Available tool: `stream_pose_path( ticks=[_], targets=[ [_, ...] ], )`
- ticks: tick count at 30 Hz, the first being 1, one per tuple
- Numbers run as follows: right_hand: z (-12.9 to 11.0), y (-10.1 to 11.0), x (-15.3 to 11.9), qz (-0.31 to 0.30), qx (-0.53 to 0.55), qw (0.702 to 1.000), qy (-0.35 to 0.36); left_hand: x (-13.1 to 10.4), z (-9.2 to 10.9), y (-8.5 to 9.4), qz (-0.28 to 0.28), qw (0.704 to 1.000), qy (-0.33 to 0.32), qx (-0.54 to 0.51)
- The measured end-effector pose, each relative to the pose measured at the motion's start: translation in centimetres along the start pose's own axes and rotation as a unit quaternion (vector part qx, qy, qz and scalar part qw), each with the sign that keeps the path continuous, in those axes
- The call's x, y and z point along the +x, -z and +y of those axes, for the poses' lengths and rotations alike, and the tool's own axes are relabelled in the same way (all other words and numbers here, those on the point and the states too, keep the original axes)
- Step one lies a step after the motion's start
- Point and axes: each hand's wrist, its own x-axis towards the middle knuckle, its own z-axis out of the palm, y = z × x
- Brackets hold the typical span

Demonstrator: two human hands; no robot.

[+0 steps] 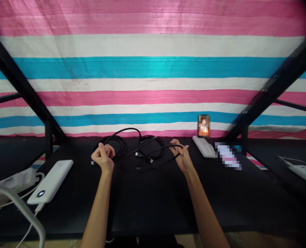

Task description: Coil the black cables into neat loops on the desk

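Observation:
Black cables point(153, 155) lie in loose loops on the black table point(153, 199), between and behind my hands. My left hand point(103, 155) is closed, its fingers curled around a black cable at the left side of the coils. A cable loop runs across the fingers of my right hand point(181, 153), which pinches it near the thumb. Light metal cable plugs point(144, 157) show in the middle of the tangle. Another small plug point(92, 163) sits just left of my left hand. Which cable end belongs to which loop is hard to tell.
A white power bank point(51, 182) with a lit display and a plugged-in cable lies at left, beside a white power strip point(18, 181). Back right are a white device point(204, 147), a small upright picture point(203, 126) and a blurred packet point(227, 156). Black frame bars point(23, 79) slant at both sides.

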Motion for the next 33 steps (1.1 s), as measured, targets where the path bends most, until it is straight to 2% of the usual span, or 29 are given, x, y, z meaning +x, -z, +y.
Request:
stream_pose_path(
  ticks=[5,10,14,17,19,23,25,27,30,33],
  targets=[
    [0.3,-1.4,-0.6,-0.098,-0.086,0.989,0.067,-1.3,0.1,-0.8,-0.108,0.991,0.074,-0.025],
    [0.3,-2.0,-1.1,-0.148,-0.123,0.978,0.082,-2.6,0.0,-1.3,-0.237,0.955,0.176,-0.025],
    [0.2,-2.1,-1.2,-0.12,-0.163,0.978,0.054,-2.8,-0.1,-1.3,-0.334,0.906,0.258,-0.007],
    [0.5,-2.2,-1.2,-0.091,-0.184,0.976,0.074,-2.6,0.0,-1.4,-0.389,0.868,0.309,-0.016],
    [0.7,-2.4,-1.3,-0.077,-0.157,0.981,0.079,-2.5,0.2,-1.4,-0.419,0.845,0.329,-0.043],
    [1.0,-2.6,-1.5,-0.021,-0.123,0.992,0.01,-2.5,0.2,-1.0,-0.473,0.792,0.371,-0.107],
    [1.1,-2.7,-1.5,0.012,-0.125,0.992,-0.033,-2.6,-0.1,-0.8,-0.483,0.778,0.388,-0.104],
    [1.1,-2.8,-1.4,0.035,-0.133,0.989,-0.055,-2.7,-0.4,-0.8,-0.469,0.783,0.401,-0.078],
    [0.9,-2.9,-1.3,0.045,-0.143,0.987,-0.063,-3.0,-1.0,-1.3,-0.423,0.814,0.397,0.023],
    [1.0,-2.9,-1.1,0.021,-0.138,0.987,-0.082,-3.4,-1.8,-1.7,-0.362,0.856,0.334,0.158]
  ],
)
